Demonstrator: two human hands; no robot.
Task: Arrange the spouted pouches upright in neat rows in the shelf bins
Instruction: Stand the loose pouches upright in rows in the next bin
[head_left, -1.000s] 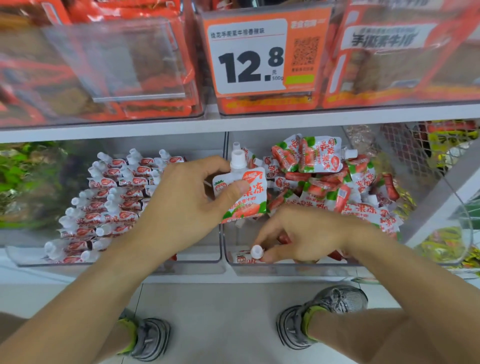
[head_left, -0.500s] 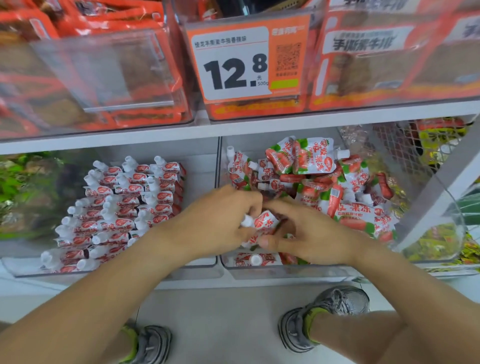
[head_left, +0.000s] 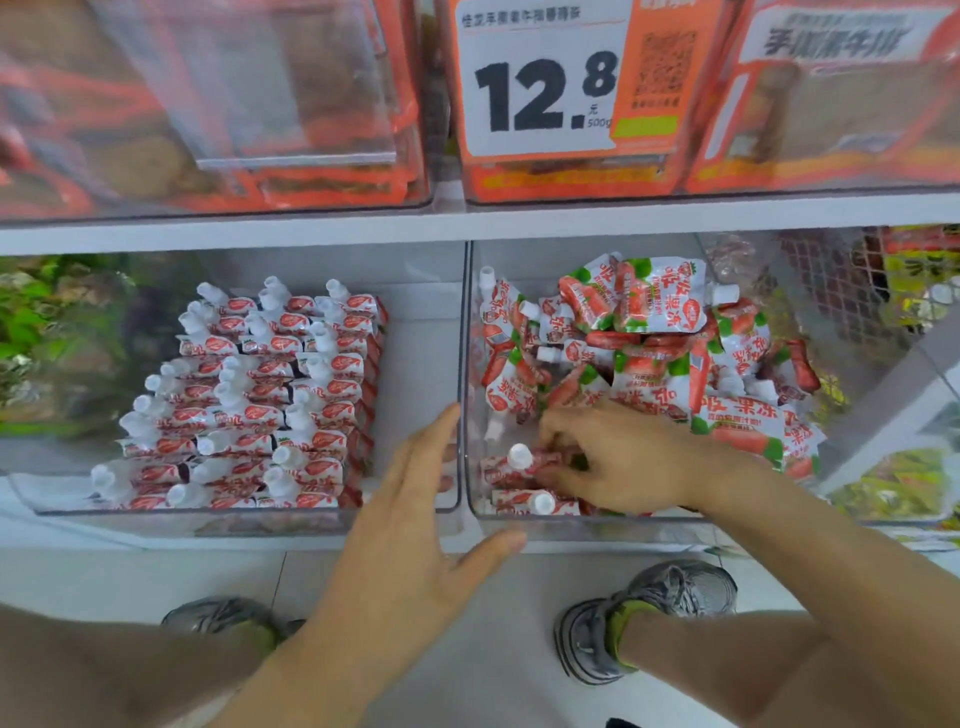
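Pouch heap (head_left: 649, 332) crowds right bin (head_left: 582, 522); right hand (head_left: 623, 460) pinches upright pouch (head_left: 524, 462); left hand (head_left: 415, 525) spread, empty.

Red-and-white spouted pouches with white screw caps fill two clear plastic shelf bins. In the left bin (head_left: 415, 364), the arranged pouches (head_left: 249, 400) stand packed upright in three neat rows, caps tilted toward the back left, just left of the left hand's fingertips (head_left: 444, 415). In the right bin (head_left: 470, 364), a loose heap of pouches (head_left: 649, 343) lies jumbled beyond the right hand's fingers (head_left: 561, 431). Two pouches (head_left: 519, 480) stand at the front left corner, against those fingers.
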